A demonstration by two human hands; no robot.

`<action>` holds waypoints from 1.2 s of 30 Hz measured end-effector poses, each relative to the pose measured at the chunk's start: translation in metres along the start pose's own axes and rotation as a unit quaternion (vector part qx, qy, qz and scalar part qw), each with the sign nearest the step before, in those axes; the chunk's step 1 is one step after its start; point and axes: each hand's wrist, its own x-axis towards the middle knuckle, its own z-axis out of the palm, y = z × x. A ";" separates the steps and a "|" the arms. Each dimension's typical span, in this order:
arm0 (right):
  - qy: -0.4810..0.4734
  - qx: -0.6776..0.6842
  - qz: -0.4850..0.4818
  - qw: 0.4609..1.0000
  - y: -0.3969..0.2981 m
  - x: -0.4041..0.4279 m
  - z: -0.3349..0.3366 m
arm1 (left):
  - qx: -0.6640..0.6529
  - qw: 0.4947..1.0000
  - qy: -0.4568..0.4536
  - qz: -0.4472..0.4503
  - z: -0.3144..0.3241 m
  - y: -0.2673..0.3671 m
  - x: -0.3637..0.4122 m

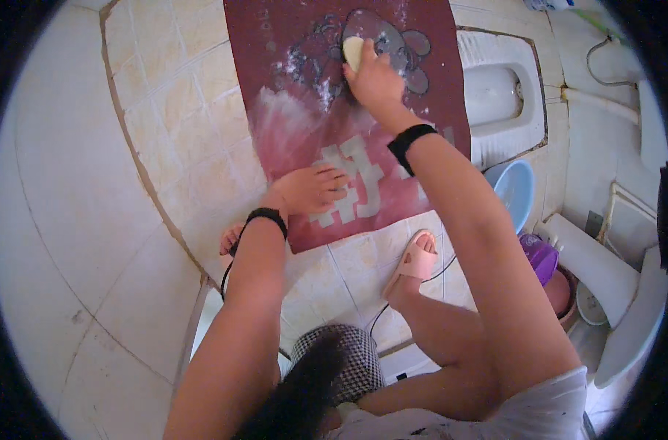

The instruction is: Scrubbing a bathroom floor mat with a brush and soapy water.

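Note:
A red floor mat [268, 129] with a grey cartoon animal and large grey characters lies flat on the tiles. My right hand [378, 82] grips a pale oval scrubbing brush or sponge [354, 52] against the cartoon print. The underside of that tool is hidden. Lower down, my left hand [314, 190] rests palm down on the mat near its left edge, over part of the large lettering, with nothing in it. White suds or powder [292, 66] lie in patches around the print, and a whitish smear spreads below them. Black bands circle both wrists.
A squat toilet [499, 93] is set into the floor right of the mat. Below it stand a light blue basin [512, 192], a purple item [540, 258] and a white sink pedestal [592, 264]. My slippered foot [419, 256] is by the mat's lower edge, with a black cable nearby.

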 end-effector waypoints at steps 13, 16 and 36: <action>-0.020 0.028 -0.056 0.998 -0.022 -0.037 0.024 | 0.023 0.999 0.019 -0.014 0.012 -0.002 -0.006; -0.040 0.004 -0.226 0.973 -0.025 -0.096 0.037 | 0.008 0.998 -0.050 -0.043 0.011 0.001 -0.020; -0.024 -0.027 -0.107 0.994 -0.008 -0.065 0.024 | 0.006 0.999 -0.006 -0.031 0.006 0.001 -0.009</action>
